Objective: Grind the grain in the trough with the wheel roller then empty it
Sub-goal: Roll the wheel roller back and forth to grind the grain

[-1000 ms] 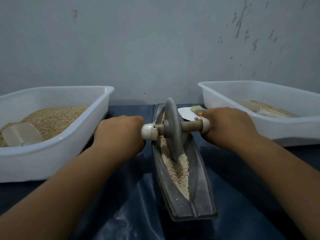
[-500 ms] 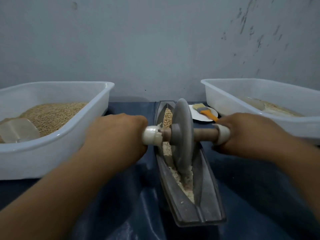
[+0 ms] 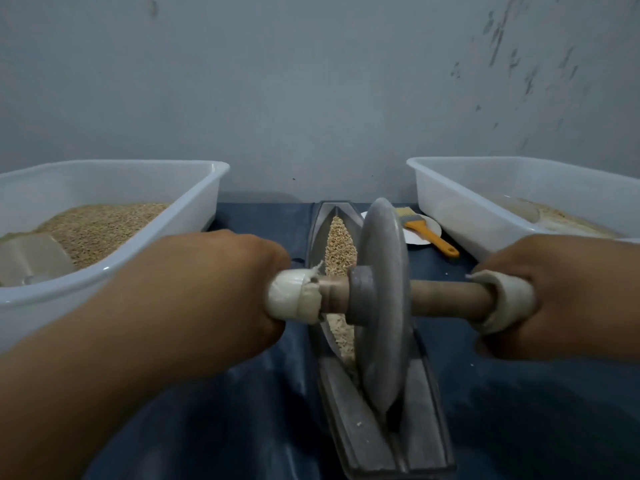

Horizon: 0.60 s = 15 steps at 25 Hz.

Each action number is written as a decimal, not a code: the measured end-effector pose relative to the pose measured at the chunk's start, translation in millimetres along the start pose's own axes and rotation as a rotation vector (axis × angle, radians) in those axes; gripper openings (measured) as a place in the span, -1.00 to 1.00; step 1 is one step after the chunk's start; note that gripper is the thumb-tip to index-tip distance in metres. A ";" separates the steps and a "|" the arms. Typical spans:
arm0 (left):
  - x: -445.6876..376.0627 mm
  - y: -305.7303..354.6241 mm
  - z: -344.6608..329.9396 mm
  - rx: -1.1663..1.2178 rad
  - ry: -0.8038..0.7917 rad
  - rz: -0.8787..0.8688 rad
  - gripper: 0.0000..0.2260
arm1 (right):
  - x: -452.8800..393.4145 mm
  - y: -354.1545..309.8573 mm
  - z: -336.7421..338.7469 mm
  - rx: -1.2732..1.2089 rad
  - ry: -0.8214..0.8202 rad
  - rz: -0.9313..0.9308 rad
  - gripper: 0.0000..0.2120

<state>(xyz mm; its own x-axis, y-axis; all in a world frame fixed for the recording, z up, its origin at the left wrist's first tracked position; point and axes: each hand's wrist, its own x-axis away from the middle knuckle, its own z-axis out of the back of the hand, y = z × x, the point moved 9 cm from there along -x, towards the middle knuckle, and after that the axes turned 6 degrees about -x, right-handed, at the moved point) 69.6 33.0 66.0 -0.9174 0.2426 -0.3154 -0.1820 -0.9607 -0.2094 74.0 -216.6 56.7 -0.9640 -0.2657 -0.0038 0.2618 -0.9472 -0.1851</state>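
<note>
Left hand [image 3: 211, 292] and right hand [image 3: 554, 296] clenched on taped axle ends, keeping grey stone wheel roller [image 3: 379, 306] upright in narrow grey trough [image 3: 353, 431], over tan grain [image 3: 341, 244].

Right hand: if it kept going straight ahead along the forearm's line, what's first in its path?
Likely the right tub: the right hand, fisted on the roller's wrapped grip, points forward and slightly inward, toward the tub's near wall. The orange brush lies further inward; depth is unclear.
</note>
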 end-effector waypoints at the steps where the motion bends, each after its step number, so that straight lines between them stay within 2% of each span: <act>1: -4.1 0.4 -2.9 0.007 0.019 0.015 -0.88 | -5.4 -3.0 -0.2 0.001 0.027 -0.001 -0.52; 4: -22.5 -0.3 -16.1 -0.024 0.082 0.098 -0.84 | -29.7 -10.0 7.0 0.095 0.319 -0.042 -0.78; 6: -34.2 -0.2 -20.9 -0.022 0.115 0.124 -0.86 | -40.8 -14.3 6.5 0.114 0.414 -0.065 -0.83; 9: -35.4 -1.2 -26.1 0.015 0.049 0.086 -0.86 | -37.9 -9.1 5.4 0.108 0.292 -0.059 -0.84; 12: -14.0 0.1 -21.8 0.080 -0.057 -0.025 -0.86 | -9.0 -7.3 1.8 0.055 0.086 -0.003 -0.61; 15: 1.4 -4.9 -15.7 0.147 -0.074 -0.038 -0.72 | 4.3 -11.7 9.5 0.092 0.103 0.053 -0.50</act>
<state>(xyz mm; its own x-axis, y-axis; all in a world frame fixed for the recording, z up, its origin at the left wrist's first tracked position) 74.7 40.1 52.0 -0.9314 0.2742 -0.2394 -0.2624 -0.9616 -0.0805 67.2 -208.3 68.2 -0.9473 -0.3001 -0.1123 0.3106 -0.9462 -0.0908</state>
